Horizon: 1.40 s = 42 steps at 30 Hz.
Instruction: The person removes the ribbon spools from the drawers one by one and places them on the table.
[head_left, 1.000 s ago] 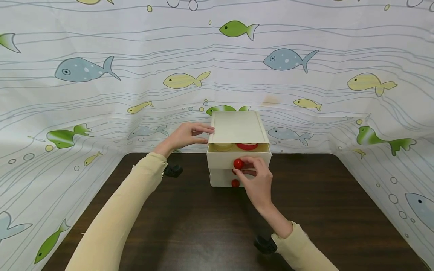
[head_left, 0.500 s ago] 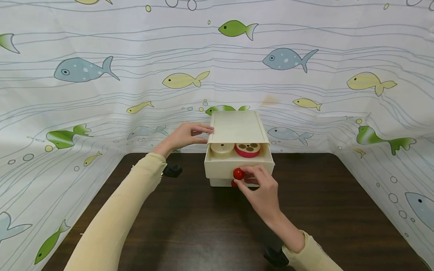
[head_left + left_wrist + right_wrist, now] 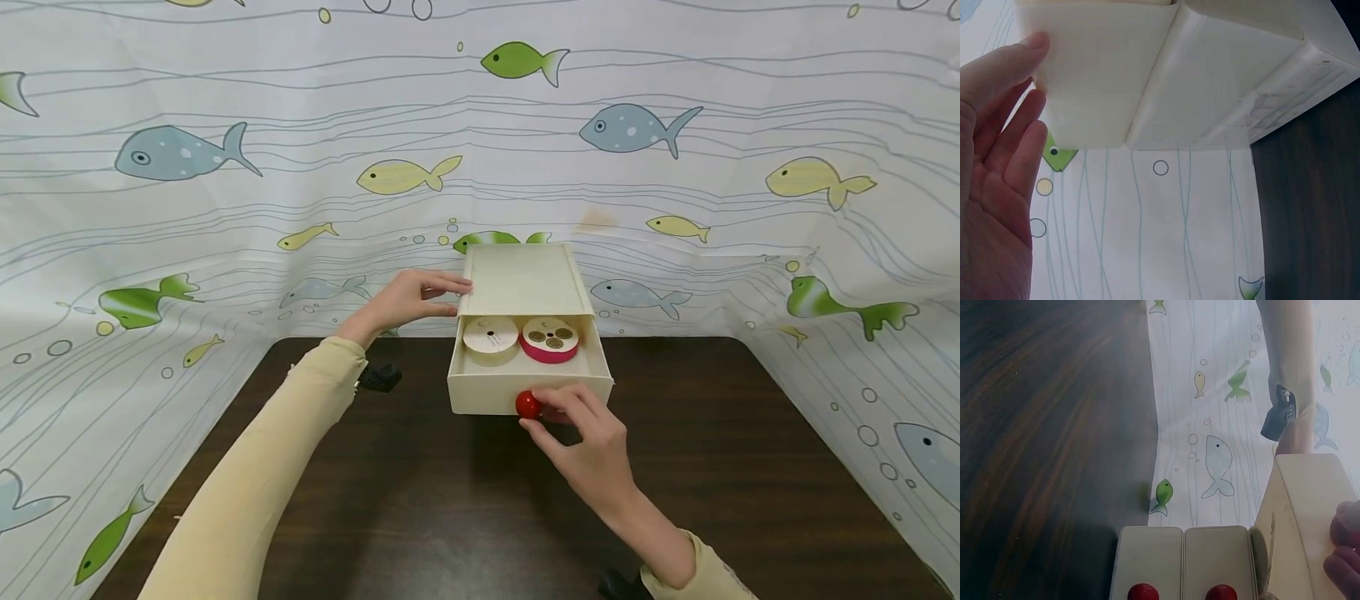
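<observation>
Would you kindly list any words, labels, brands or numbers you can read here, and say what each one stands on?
No text can be read in any view.
Cream ribbon spool: faint marks on its top, too small to read.
Pink ribbon spool: round holes only, no words.
Drawer box, red knob: unmarked.

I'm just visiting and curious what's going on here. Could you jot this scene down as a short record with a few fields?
Setting: dark wooden table with a fish-print curtain behind and at the sides
Main thing: cream drawer box
Top drawer: pulled out
In the drawer: cream ribbon spool on the left, red ribbon spool on the right
Right hand: pinches the red knob on the drawer front
Left hand: fingers straight, resting against the box's left side
</observation>
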Available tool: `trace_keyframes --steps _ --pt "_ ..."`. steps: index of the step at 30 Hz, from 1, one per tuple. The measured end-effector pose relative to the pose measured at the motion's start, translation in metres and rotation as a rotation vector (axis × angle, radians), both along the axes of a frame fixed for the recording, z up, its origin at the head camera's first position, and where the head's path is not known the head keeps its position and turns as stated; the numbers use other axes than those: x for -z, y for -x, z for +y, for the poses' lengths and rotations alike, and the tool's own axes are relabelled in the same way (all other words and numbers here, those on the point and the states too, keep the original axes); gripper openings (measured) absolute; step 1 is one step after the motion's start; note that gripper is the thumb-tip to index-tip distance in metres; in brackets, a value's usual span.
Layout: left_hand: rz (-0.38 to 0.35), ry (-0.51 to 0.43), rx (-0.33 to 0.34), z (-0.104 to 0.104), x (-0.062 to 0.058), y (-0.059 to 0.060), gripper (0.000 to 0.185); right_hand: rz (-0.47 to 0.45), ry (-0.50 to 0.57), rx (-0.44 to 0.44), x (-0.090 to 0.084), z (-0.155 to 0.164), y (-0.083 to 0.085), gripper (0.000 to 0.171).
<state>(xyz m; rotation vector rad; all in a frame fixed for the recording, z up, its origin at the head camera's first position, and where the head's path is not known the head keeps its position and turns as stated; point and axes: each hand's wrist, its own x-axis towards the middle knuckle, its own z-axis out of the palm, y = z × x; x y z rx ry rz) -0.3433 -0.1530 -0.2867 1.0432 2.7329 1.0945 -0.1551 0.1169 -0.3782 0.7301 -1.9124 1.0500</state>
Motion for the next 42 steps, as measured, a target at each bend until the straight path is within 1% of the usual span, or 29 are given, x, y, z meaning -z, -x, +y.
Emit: trace_keyframes --steps 3,9,15,22,26,31,34,42 --pt "-0.008 -0.008 0.007 0.000 0.000 0.000 0.042 0.025 0.000 -0.016 0.001 0.001 -0.003 0.030" --pt "-0.015 -0.017 0.017 -0.001 0.000 0.000 0.042 0.024 -0.008 -0.020 0.005 0.002 -0.006 0.032" --pt "-0.020 -0.021 0.011 0.000 -0.001 -0.001 0.041 0.081 -0.053 0.002 0.007 0.003 -0.005 0.033" --pt "-0.028 -0.031 0.011 -0.001 -0.001 -0.002 0.041 0.125 -0.113 0.044 0.010 0.000 -0.004 0.039" --pt "-0.030 -0.039 0.020 -0.001 0.000 -0.001 0.041 0.124 -0.123 0.061 0.012 -0.002 -0.005 0.032" --pt "-0.036 -0.053 0.025 -0.001 0.002 0.000 0.041 0.118 -0.130 0.066 0.013 -0.002 -0.006 0.032" --pt "-0.029 -0.047 0.026 -0.001 0.002 0.000 0.041 0.139 -0.126 0.066 0.012 -0.001 -0.007 0.028" --pt "-0.015 -0.048 0.033 -0.001 0.001 -0.001 0.040 0.185 -0.136 0.046 0.010 0.001 -0.014 0.028"
